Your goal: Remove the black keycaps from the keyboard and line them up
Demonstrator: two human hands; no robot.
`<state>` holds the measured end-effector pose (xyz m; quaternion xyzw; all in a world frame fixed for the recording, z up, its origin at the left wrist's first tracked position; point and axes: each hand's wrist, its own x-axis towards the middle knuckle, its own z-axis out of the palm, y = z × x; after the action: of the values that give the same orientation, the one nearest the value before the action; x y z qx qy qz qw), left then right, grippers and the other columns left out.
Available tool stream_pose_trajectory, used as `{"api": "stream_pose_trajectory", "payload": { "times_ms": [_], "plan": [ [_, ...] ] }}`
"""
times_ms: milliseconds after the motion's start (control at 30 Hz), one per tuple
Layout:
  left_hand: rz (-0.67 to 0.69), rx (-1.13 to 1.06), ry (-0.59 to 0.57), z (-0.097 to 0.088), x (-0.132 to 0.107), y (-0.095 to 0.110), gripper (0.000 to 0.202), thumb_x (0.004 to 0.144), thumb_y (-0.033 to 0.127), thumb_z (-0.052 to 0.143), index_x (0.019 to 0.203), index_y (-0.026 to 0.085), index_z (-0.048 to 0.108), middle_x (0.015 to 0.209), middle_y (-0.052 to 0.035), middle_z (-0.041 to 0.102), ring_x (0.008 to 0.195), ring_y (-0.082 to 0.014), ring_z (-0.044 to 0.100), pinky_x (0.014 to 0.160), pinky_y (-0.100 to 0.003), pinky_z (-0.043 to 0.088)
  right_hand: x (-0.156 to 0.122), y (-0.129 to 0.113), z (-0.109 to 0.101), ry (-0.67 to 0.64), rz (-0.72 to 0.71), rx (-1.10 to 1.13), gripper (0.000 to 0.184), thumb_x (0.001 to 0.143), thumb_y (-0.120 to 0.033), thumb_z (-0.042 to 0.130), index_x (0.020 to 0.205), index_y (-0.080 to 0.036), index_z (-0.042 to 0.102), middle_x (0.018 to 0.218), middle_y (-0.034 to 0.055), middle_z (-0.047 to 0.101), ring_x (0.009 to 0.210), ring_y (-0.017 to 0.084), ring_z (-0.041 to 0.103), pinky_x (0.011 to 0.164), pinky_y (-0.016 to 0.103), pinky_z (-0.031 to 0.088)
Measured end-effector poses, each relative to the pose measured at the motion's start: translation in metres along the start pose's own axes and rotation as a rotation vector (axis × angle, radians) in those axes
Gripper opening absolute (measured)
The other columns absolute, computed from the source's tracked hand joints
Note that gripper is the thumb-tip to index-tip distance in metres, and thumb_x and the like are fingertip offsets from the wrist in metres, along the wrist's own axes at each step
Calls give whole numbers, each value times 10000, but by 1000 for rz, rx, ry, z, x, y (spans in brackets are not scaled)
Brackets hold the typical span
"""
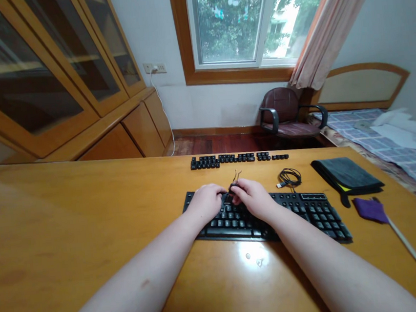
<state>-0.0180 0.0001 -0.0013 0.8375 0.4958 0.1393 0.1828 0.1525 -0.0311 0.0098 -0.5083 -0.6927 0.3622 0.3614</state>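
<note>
A black keyboard (309,210) lies on the wooden desk (71,228) in front of me. Both my hands rest over its upper left part. My left hand (207,201) is curled, its fingertips at the top rows of keys. My right hand (252,197) is closed in a pinch on a small black wire tool (235,179) whose thin prongs stick up between the two hands. A row of loose black keycaps (237,158) lies along the far edge of the desk.
A coiled black cable (289,177) lies right of my hands. Further right are a folded dark cloth case (345,174), a purple cloth (369,209) and a pale stick (408,244). Beyond the desk stand a chair (286,111), cabinets (75,80) and a bed (394,143).
</note>
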Motion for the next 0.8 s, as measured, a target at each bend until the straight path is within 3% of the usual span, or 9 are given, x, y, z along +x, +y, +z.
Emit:
{"api": "stream_pose_trajectory", "payload": {
  "times_ms": [200,367,500,800],
  "plan": [
    [-77,-31,-40,-7,-3,2,330,739,117,459,1006,214,629,1018,-44,659,945,-196,587,854,-292,442,-2,0,2,29,-17,-10,224,875,-314,429,717,-196,536,539,-17,595,510,130,589,555,244,441],
    [147,-93,5,-13,-3,4,257,737,100,418,838,191,635,871,-27,652,860,-172,572,799,-269,438,-6,-3,3,-5,-101,-149,253,887,-325,419,697,-200,531,557,-13,591,556,136,565,587,252,413],
    [324,-46,-87,-14,-4,5,189,747,122,444,764,184,622,797,-30,636,810,-180,553,773,-285,427,-9,-6,2,-52,-208,-247,244,888,-302,424,705,-196,545,602,-1,579,610,141,539,609,255,397],
    [418,-39,-192,-20,-9,5,166,689,188,547,840,190,615,845,-32,612,870,-201,523,811,-304,402,-13,-4,5,-136,-400,-350,161,857,-277,487,786,-196,608,709,27,610,664,146,536,635,251,394]
  ]
}}
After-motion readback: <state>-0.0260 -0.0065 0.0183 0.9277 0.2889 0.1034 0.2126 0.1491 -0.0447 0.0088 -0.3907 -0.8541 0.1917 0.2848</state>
